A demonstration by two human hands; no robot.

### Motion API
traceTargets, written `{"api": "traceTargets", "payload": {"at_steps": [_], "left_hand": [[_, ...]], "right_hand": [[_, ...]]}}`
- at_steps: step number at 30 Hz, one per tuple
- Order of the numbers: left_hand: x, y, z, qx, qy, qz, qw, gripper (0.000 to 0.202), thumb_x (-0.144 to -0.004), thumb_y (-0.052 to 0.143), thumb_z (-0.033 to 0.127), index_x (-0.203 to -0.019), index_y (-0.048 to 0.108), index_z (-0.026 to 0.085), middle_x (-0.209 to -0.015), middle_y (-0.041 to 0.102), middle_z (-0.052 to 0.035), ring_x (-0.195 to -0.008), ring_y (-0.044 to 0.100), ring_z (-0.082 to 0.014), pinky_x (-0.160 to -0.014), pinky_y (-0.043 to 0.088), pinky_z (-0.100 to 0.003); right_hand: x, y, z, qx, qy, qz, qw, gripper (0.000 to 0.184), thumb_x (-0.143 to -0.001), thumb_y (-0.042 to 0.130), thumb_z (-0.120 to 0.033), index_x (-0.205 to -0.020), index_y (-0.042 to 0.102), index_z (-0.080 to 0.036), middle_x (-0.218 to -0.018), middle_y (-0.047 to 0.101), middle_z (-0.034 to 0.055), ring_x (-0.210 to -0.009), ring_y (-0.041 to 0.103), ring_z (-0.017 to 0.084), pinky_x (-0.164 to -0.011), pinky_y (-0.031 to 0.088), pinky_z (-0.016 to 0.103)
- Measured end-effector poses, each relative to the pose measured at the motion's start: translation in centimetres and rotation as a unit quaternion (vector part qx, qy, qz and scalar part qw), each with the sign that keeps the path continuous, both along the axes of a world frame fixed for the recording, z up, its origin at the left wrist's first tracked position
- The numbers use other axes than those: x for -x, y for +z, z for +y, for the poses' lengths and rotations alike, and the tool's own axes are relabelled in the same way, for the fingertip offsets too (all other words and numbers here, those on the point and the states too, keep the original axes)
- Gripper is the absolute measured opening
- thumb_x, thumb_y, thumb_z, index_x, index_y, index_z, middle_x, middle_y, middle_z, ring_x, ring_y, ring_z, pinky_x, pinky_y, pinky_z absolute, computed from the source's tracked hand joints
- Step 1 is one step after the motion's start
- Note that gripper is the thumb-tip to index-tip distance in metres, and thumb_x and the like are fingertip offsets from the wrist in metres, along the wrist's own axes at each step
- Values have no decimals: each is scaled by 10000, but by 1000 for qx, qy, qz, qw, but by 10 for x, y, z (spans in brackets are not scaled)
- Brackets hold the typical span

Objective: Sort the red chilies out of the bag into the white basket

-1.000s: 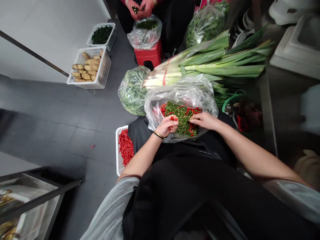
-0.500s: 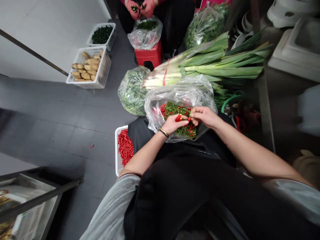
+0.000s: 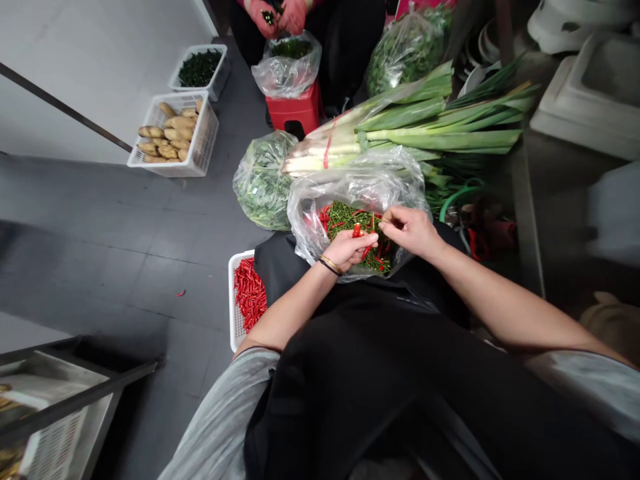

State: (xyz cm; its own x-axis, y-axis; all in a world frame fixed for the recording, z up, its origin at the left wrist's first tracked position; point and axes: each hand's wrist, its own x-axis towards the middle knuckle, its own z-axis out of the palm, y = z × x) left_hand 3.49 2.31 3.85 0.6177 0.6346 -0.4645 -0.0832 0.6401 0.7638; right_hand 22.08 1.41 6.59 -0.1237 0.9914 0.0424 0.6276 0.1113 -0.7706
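My left hand is closed around several red chili peppers, whose ends stick out past the fingers. Just to its right, my right hand has thumb and forefinger pinched together; whatever is between them is too small to name. Both hands are over an open clear plastic bag on my lap. Inside the bag lie red chilies and many green stems. By my left thigh, a white basket holds a heap of red chilies.
Beyond the bag lie tied leeks and a bag of leafy greens. A co-worker's gloved hands are above a bag on a red stool. A basket of brown root vegetables stands left. One chili lies on the floor.
My right hand has drawn slightly away from my left, its fingers curling in. The left hand still grips its chilies, which now stand more upright. The whole view has shifted a little.
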Motion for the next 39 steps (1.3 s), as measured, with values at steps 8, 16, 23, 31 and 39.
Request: {"api": "traceTargets", "payload": {"at_steps": [8, 16, 23, 31, 39], "left_hand": [[12, -3, -3, -91, -118, -3, 989, 492, -569, 839, 516, -591, 529, 134, -415, 395, 77, -364, 294, -18, -402, 151, -205], [28, -15, -3, -58, -241, -25, 968, 519, -545, 828, 576, -587, 614, 105, -385, 431, 42, -332, 305, -32, -377, 159, -204], [15, -7, -3, 42, -83, -118, 989, 510, -627, 781, 550, -516, 500, 139, -388, 320, 64, -334, 240, -24, -351, 109, -192], [32, -26, 4, 2, 17, -171, 985, 366, -583, 747, 435, -723, 572, 146, -555, 541, -1, -400, 433, -85, -347, 170, -196], [15, -23, 3, -195, 43, 34, 979, 344, -621, 804, 388, -791, 638, 140, -575, 516, 47, -524, 413, -62, -534, 323, -212]], "right_hand": [[-1, -27, -15, 372, 179, 292, 863, 474, -781, 624, -642, -706, 523, -185, -443, 353, -95, -355, 346, 73, -380, 269, 220], [18, -16, -26, 330, 271, 229, 875, 549, -886, 458, -667, -700, 578, -164, -456, 422, -59, -377, 344, 76, -429, 313, 236], [14, -7, -14, -4, 33, -256, 966, 552, -1000, 257, -492, -803, 647, -155, -822, 676, 141, -793, 624, 225, -670, 398, 305], [-8, -56, 3, 193, 266, -506, 798, 302, -899, 496, -213, -1120, 702, -224, -1112, 659, 154, -843, 675, 227, -634, 425, 279], [-18, -34, 11, 136, 299, -437, 837, 236, -924, 532, -312, -949, 711, -161, -956, 700, 127, -846, 658, 231, -609, 389, 274]]}}
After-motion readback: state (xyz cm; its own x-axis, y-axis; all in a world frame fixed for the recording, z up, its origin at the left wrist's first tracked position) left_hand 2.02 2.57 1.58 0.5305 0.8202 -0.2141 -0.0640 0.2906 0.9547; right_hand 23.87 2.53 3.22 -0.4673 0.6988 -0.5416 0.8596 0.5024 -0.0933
